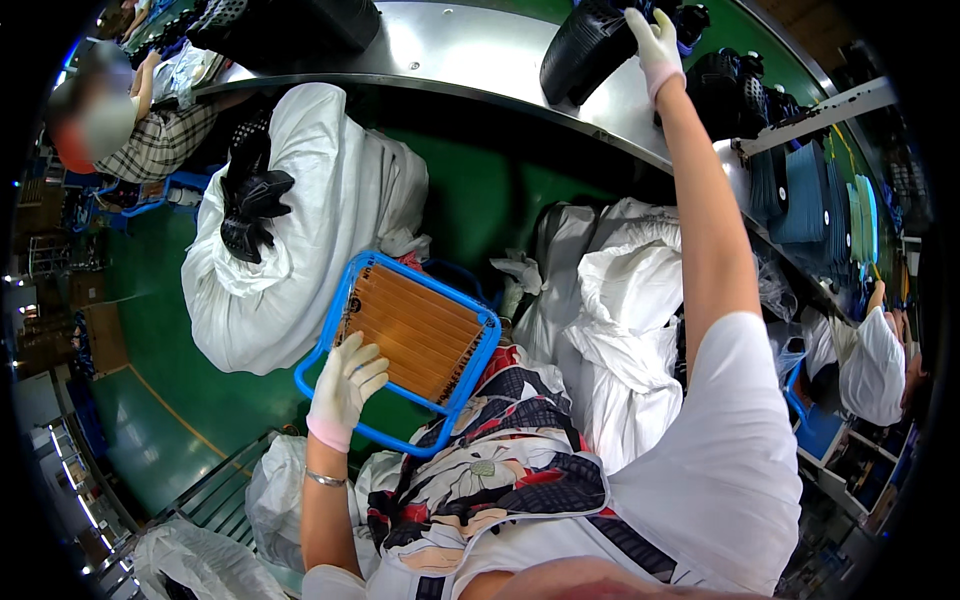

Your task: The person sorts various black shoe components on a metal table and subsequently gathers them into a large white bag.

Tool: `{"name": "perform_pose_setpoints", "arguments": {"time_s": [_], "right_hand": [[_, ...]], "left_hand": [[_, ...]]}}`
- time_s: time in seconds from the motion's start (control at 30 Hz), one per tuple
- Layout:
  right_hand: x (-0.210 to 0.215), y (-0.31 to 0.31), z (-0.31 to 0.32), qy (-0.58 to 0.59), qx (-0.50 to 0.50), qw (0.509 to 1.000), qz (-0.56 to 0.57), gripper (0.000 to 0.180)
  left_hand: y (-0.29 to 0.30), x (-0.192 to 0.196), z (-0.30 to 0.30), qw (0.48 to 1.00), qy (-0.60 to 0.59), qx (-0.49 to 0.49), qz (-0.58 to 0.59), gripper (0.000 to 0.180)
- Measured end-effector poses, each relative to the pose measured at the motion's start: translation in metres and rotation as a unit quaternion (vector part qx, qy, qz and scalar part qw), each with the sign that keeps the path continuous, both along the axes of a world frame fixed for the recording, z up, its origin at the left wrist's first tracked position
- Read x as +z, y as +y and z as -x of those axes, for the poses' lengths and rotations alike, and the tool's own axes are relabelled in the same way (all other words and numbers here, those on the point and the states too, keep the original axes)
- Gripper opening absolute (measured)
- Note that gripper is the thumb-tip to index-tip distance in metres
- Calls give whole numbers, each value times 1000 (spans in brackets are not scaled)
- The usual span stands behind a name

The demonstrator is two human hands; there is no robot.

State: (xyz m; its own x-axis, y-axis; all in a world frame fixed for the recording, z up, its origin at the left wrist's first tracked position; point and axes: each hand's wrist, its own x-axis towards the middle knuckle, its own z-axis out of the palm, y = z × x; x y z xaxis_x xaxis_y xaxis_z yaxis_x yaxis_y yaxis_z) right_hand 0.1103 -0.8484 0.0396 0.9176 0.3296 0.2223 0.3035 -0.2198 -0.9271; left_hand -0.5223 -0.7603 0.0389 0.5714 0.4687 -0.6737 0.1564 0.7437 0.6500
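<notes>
My left hand [345, 392], in a white glove, hangs over the near left edge of a blue-framed stool [408, 335] with a brown slatted seat. Its fingers are loosely bent and apart, with nothing visible in them. At full stretch, my right hand [655, 52], gloved too, reaches across a shiny metal bench [480, 50]. Its fingers are spread at the far end of a ridged black bundle [585, 58] that looks like nested moulded pieces. The fingertips appear to touch or overlap it; a firm grip does not show.
A bulging white sack [300, 240] with black pieces [255, 205] on it stands left of the stool. More white sacks [630, 330] lie on the right. Other black stacks [290, 25] sit on the bench. Blue sheets [805, 200] stand at the right; a person [150, 130] sits far left.
</notes>
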Motion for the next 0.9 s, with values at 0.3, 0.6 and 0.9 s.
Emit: {"name": "perform_pose_setpoints", "arguments": {"time_s": [0.3,0.6,0.9], "right_hand": [[19,63,66,-162,19,977,135,34],[5,59,66,-306,71,941,127,26],[-5,67,66,-381,107,909,129,24]], "left_hand": [[-23,-15,54,997,33,71,21,68],[-31,-33,25,996,34,59,57,69],[-25,-44,16,995,24,47,79,71]]}}
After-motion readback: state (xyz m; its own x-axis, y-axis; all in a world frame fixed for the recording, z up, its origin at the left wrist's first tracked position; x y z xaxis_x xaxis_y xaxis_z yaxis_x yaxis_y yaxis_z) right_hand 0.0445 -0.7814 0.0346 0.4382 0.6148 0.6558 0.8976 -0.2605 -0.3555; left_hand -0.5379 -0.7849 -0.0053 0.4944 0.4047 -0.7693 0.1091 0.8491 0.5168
